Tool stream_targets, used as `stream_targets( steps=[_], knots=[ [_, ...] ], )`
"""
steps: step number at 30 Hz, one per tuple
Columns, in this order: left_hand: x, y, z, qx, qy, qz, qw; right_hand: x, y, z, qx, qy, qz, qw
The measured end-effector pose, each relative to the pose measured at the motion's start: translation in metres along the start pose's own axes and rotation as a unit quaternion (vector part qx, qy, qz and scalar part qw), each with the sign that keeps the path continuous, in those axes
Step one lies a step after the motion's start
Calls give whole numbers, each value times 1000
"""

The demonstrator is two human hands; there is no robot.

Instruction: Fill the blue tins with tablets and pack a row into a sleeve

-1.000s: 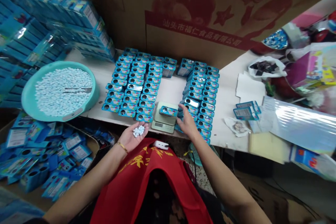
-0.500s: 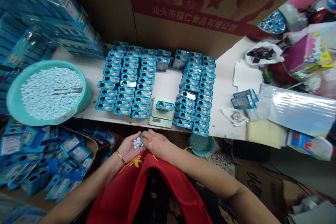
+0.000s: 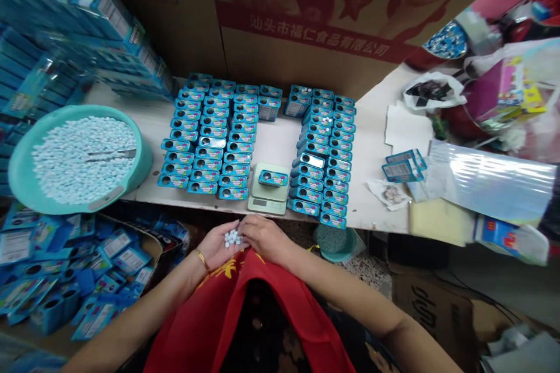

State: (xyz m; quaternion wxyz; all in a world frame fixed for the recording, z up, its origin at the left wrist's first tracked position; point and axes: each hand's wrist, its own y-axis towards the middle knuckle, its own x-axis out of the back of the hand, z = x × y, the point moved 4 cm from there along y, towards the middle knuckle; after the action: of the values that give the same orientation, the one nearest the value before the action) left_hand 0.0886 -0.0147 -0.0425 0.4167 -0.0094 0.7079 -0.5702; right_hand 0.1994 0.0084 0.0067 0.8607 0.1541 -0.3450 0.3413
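In the head view, my left hand (image 3: 214, 247) is cupped palm up above the lap, holding a small heap of pale candies (image 3: 232, 238). My right hand (image 3: 265, 238) lies against the heap from the right with its fingers curled; whatever is between its fingertips is hidden. Just beyond both hands, a pale green kitchen scale (image 3: 266, 206) stands at the table's front edge with one blue candy box (image 3: 273, 178) on it. Rows of upright blue boxes (image 3: 207, 163) stand to the left of the scale, and more rows (image 3: 335, 183) to its right. Several have dark round openings on top.
A teal basin (image 3: 146, 166) full of candies, with a metal tool in it, stands at the left. Below it a carton (image 3: 151, 268) holds loose blue boxes. A big cardboard box (image 3: 196, 29) walls off the back. Plastic sheets (image 3: 494, 180) lie at right.
My right hand has shifted slightly right, uncovering a little more of the candies in my left palm. The camera view has moved slightly; the boxes and scale stay put.
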Motion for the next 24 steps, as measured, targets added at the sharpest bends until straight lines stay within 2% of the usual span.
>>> stream_targets(
  steps=[4, 8, 12, 15, 17, 20, 22, 24],
  knots=[
    [-22, 6, -10, -21, -8, 27, 999, 24, 6, -13, -43, 73, -117, 990],
    [-37, 9, -26, -42, 26, 26, 998, 60, 19, -46, -103, 44, -234, 966],
    [-33, 5, -34, -54, 27, 10, 998, 74, 24, -78, -120, -27, -218, 968],
    [-22, 2, -30, -49, 16, -6, 999, 69, 11, -72, -130, -75, -224, 963],
    [-16, 2, -23, -40, 10, -5, 999, 57, 3, -48, -99, -92, -194, 972],
    [-7, 3, -11, -27, -6, 1, 1000, 24, 0, -7, -24, -117, -37, 992],
    [-2, 4, -4, -11, -14, 2, 1000, 8, 0, 8, -25, -138, 45, 989],
    [1, 3, 0, 3, -13, -5, 1000, 0, 1, 13, -33, -141, 81, 986]
  ],
)
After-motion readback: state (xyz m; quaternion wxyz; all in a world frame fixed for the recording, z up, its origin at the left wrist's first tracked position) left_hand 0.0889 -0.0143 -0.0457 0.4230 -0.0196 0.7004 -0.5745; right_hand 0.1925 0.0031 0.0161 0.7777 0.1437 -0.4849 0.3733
